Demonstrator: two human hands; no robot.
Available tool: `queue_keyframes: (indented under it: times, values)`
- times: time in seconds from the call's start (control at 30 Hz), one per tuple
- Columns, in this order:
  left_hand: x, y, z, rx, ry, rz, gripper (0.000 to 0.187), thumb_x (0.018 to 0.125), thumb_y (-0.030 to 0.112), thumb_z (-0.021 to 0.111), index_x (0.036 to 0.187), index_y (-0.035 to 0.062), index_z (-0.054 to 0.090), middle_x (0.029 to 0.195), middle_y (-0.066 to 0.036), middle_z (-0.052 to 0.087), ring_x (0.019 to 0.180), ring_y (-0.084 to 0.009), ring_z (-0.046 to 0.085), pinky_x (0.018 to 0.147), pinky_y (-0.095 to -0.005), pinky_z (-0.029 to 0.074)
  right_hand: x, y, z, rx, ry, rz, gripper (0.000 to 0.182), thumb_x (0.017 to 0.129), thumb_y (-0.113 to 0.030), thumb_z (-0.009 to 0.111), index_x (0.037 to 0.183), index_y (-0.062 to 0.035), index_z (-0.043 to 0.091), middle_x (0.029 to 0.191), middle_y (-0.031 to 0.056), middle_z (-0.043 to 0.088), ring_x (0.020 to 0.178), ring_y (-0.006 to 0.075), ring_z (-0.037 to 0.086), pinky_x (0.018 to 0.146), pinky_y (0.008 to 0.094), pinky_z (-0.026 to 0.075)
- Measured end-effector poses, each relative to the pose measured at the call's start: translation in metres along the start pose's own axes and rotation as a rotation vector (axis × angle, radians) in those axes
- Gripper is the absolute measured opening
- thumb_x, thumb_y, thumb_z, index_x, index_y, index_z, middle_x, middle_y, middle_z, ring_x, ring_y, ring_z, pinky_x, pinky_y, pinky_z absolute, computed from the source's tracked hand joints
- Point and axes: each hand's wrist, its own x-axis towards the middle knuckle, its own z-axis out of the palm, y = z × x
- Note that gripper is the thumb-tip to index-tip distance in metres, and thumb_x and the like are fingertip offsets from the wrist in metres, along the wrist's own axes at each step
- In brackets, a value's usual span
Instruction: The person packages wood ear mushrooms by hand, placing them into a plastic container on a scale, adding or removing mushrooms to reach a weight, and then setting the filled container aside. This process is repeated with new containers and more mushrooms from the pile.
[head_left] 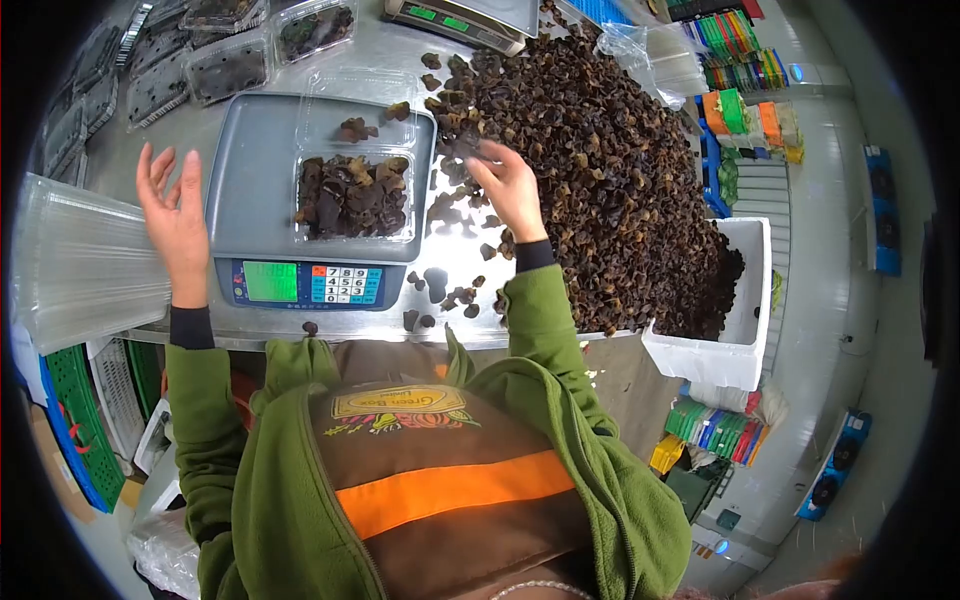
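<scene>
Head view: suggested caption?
Left hand open, right hand beside a heap of dark pieces, with a filled clear tub on the scale between.

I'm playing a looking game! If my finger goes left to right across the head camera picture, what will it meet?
Clear plastic stack, left hand, clear tub of dark pieces, right hand, white foam box, blue thing.

I see a shiny metal table (467, 333), glossy clear plastic boxes (229, 70) and a matt green fleece jacket (625, 500).
</scene>
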Motion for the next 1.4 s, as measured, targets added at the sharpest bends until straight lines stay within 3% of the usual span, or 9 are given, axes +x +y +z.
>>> queue_keyframes:
  times: [0.17,0.27,0.5,0.63,0.73,0.87,1.0,1.27,1.4]
  values:
    - [-0.003,0.005,-0.004,0.033,0.067,0.001,0.068,0.094,0.031,0.068,0.144,-0.0009,0.035,0.135,-0.021,0.049,0.126,-0.0267,0.049,0.102,-0.0394,0.043,0.024,-0.068,0.044,0.04,-0.065,-0.28,0.039,0.083,-0.02,0.075,0.114,0.0013,0.066,0.107,0.016,0.064,0.086,0.0218,0.07,0.076,0.033,0.056]
    - [-0.005,0.009,0.0,0.032,0.047,-0.018,0.066,0.094,0.03,0.067,0.144,-0.0002,0.035,0.135,-0.02,0.049,0.126,-0.0262,0.049,0.101,-0.0389,0.044,0.036,-0.084,0.068,-0.01,-0.072,-0.412,0.038,0.079,-0.024,0.077,0.11,-0.0034,0.069,0.102,0.0152,0.065,0.081,0.0275,0.068,0.075,0.0359,0.054]
    - [-0.009,0.009,0.038,-0.092,-0.075,-0.043,0.058,0.097,0.022,0.064,0.145,0.0032,0.037,0.133,-0.018,0.051,0.123,-0.0205,0.05,0.101,-0.0326,0.043,0.046,-0.092,0.115,-0.495,-0.08,-0.556,0.025,0.073,-0.025,0.075,0.092,-0.0097,0.074,0.091,0.0118,0.068,0.095,0.0331,0.063,0.083,0.0413,0.052]
    - [-0.006,0.003,0.038,-0.098,-0.08,-0.007,0.054,0.097,0.023,0.064,0.142,0.0034,0.042,0.133,-0.017,0.052,0.121,-0.0206,0.052,0.101,-0.0336,0.044,0.049,-0.105,0.069,-0.207,0.066,-0.286,0.019,0.072,-0.023,0.069,0.084,-0.0087,0.074,0.085,0.0124,0.069,0.085,0.0309,0.066,0.077,0.0421,0.054]
    - [0.004,-0.01,0.021,-0.022,-0.012,-0.065,0.051,0.097,0.023,0.064,0.139,0.0029,0.046,0.132,-0.017,0.053,0.12,-0.0211,0.053,0.1,-0.0337,0.045,0.056,-0.092,0.022,-0.338,0.2,-0.162,0.015,0.073,-0.018,0.067,0.081,-0.0063,0.067,0.085,0.012,0.068,0.086,0.0308,0.065,0.078,0.0432,0.053]
    - [0.006,-0.01,0.038,-0.079,-0.043,-0.066,0.046,0.094,0.02,0.067,0.134,0.0021,0.051,0.13,-0.016,0.053,0.117,-0.0201,0.055,0.094,-0.0331,0.049,0.059,-0.078,0.039,-0.376,-0.007,-0.22,0.013,0.075,-0.013,0.065,0.086,-0.0077,0.064,0.09,0.0172,0.066,0.082,0.037,0.066,0.073,0.0462,0.053]
    - [-0.004,0.005,0.055,-0.049,-0.139,0.0,0.046,0.096,0.02,0.065,0.135,0.0017,0.05,0.129,-0.015,0.054,0.12,-0.0207,0.054,0.097,-0.0321,0.047,0.054,-0.085,0.079,-0.586,0.023,-0.331,0.036,0.076,-0.024,0.073,0.107,-0.0083,0.061,0.098,0.0176,0.063,0.084,0.0376,0.066,0.073,0.0454,0.054]
    - [-0.003,-0.001,0.036,-0.012,-0.15,0.023,0.039,0.095,0.016,0.066,0.129,0.0017,0.056,0.13,-0.011,0.052,0.119,-0.0198,0.054,0.095,-0.0322,0.049,0.07,-0.078,0.065,-0.536,0.071,-0.278,0.027,0.068,-0.024,0.077,0.084,-0.0047,0.069,0.096,0.019,0.06,0.079,0.0366,0.067,0.074,0.0447,0.056]
    - [0.008,-0.03,-0.005,0.04,-0.037,-0.06,0.039,0.094,0.017,0.067,0.128,0.0006,0.057,0.128,-0.014,0.054,0.118,-0.0194,0.054,0.093,-0.0324,0.049,0.068,-0.058,-0.001,-0.841,0.113,-0.001,0.056,0.072,-0.042,0.08,0.117,-0.0111,0.066,0.108,0.0172,0.061,0.095,0.0332,0.066,0.082,0.0439,0.054]
